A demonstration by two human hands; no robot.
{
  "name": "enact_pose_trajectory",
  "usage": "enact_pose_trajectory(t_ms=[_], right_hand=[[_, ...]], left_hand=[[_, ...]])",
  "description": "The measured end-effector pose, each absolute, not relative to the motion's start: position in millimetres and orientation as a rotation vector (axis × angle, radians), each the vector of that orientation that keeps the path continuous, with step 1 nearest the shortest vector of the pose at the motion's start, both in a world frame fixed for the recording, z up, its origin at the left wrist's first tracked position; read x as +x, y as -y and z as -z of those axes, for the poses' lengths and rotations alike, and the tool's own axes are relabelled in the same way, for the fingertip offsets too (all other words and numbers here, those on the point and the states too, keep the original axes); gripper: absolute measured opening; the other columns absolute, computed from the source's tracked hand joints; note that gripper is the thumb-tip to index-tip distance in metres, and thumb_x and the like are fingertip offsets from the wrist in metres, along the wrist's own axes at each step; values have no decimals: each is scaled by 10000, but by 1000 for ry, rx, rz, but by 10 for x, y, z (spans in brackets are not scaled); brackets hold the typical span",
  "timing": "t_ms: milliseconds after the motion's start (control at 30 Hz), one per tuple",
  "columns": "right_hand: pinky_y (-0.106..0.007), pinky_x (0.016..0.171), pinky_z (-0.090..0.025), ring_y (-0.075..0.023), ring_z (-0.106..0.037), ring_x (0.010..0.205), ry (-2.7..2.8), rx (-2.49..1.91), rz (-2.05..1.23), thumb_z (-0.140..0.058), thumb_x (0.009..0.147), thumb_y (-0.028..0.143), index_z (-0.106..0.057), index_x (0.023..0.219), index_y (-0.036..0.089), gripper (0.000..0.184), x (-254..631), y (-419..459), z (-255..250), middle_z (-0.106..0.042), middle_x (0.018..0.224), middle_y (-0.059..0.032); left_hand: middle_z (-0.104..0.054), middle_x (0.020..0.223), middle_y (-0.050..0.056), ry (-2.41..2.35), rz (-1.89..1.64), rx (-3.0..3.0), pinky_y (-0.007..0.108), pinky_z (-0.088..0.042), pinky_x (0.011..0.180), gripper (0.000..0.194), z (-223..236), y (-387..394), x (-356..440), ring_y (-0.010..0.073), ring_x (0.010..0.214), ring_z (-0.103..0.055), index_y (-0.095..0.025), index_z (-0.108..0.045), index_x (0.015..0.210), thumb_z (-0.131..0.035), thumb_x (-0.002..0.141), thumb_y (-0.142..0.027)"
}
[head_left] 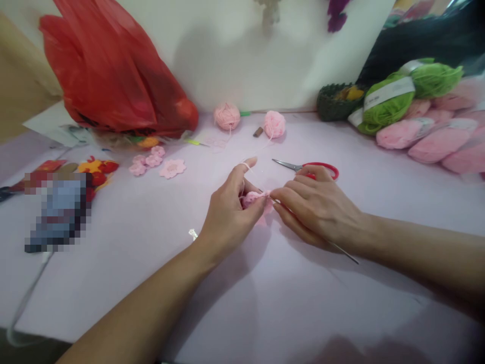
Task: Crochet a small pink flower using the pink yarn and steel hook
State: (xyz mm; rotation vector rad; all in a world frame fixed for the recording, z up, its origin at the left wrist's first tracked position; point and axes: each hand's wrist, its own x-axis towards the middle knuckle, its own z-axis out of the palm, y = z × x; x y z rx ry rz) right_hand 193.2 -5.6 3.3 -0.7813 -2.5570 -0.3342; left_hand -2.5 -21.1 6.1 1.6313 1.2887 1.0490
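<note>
My left hand (pixel 233 217) pinches a small pink crochet piece (pixel 252 199) between thumb and fingers, and a strand of pink yarn loops over its raised index finger. In my right hand (pixel 320 207) is a thin metal crochet hook (pixel 346 254), its tip end at the edge of the pink piece and its shaft sticking out below the palm. The yarn runs from the left hand up toward a pink ball of yarn (pixel 275 124) at the back. Just beyond my right hand lie scissors (pixel 290 165) with red handles, partly covered by the fingers.
Another pink yarn ball (pixel 227 117) sits at the back. Crocheted pink flowers (pixel 173 169) lie left, near a red plastic bag (pixel 125 76). A blurred-out device (pixel 58 212) with a cable is at far left. Green skeins (pixel 390 103), pink skeins (pixel 441 139) and a dark green basket (pixel 335 106) stand right.
</note>
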Motion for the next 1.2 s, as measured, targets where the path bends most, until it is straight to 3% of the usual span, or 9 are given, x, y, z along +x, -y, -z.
enact_pose_trajectory(t_ms=[100,200,333,567,767,933,1033,1200], right_hand=[[-427,830,-359,-195,-517,646,2520,-826,459,-417,991,193,-636,846,152,265,1910,61,4,-589,666,-21],[-436,852,-352,-188,-509,636,2471,-844,522,-435,990,190,-604,832,166,233,1894,50,45,-586,660,-10],[-428,886,-357,-178,-521,643,2407,-756,482,-457,995,207,-575,877,177,169,1909,7,75,-624,689,-5],[-416,904,-380,-175,-537,675,2427,-537,337,-474,974,220,-540,975,199,69,1998,-63,40,-672,762,-13],[-432,887,-352,-174,-481,628,2476,-730,425,-434,960,193,-540,837,191,162,1939,15,31,-595,677,-8],[-422,879,-353,-165,-472,610,2425,-825,443,-412,985,202,-534,828,188,199,1899,12,59,-585,656,4],[-411,894,-372,-166,-510,639,2403,-695,368,-438,990,218,-541,877,189,156,1937,-43,72,-619,689,-1],[-432,935,-377,-172,-546,673,2438,-515,258,-463,960,210,-528,928,209,72,2034,-94,38,-636,744,-9]], left_hand=[[-592,759,-32,-1219,-1065,1414,253,-416,642,732,-64,209,14,115,673,-523,-192,-439,1452,-752,801,-317],[-508,669,-75,-1072,-1029,1056,231,-388,600,685,-76,191,24,81,586,-456,-188,-492,1395,-774,775,-263],[-559,705,-51,-919,-888,758,231,-431,661,600,-110,143,-38,87,644,-535,-202,-563,1323,-762,759,-160],[-524,691,-63,-914,-805,883,228,-410,618,693,-201,110,-166,79,607,-493,-211,-515,1379,-774,739,-152],[-553,725,-61,-1169,-1073,1290,236,-394,614,802,-147,231,16,100,660,-512,-201,-401,1467,-770,756,-208],[-480,656,-85,-1042,-1032,899,221,-376,595,715,-100,227,79,71,584,-448,-192,-478,1392,-783,746,-212],[-522,697,-64,-970,-895,759,222,-394,618,654,-151,181,4,65,600,-480,-185,-519,1354,-773,751,-163],[-530,673,-71,-940,-851,774,212,-401,594,733,-253,125,-143,63,570,-492,-191,-467,1410,-750,741,-89]])
